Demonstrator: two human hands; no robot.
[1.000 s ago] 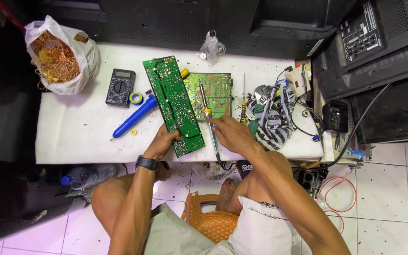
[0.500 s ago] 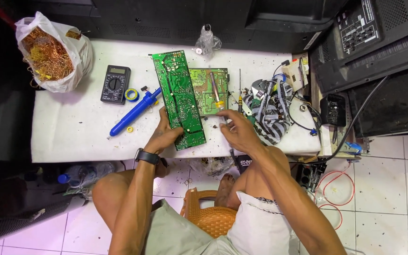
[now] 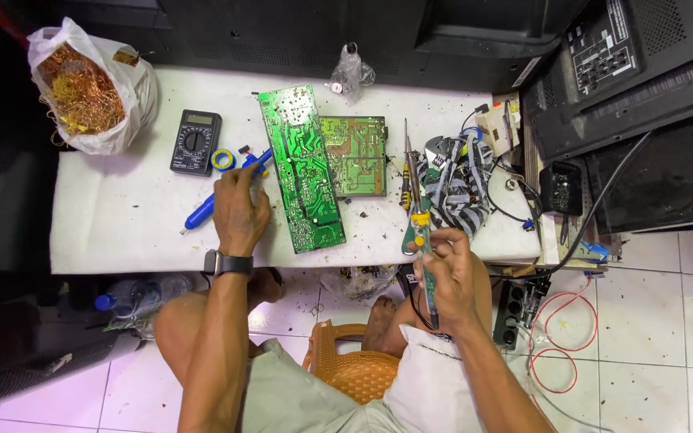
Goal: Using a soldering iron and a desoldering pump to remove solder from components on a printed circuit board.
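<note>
Left of centre on the white table (image 3: 122,232), closing the left hand (image 3: 240,210) over the upper end of the blue solder sucker (image 3: 202,212), fingers curled round it; a moment ago, pressing down on the long green circuit board (image 3: 301,170) instead. Leaves that board lying free and slanted at mid-frame, with the smaller board (image 3: 353,156) just beside it on the right. Lower right of centre, gripping the soldering iron (image 3: 420,228) in the right hand (image 3: 448,277), now drawn back to the near table edge, tip pointing up the frame and off the boards. Seems to mark a switch from heating a joint to fetching the sucker.

Upper left of the frame, holds a tangle of copper wire (image 3: 78,92): a white plastic bag (image 3: 134,96), mouth open, standing on the table corner. Near it, a black multimeter (image 3: 195,142). Top centre, a small clear bag (image 3: 352,70), contents too unclear to tell.
</note>
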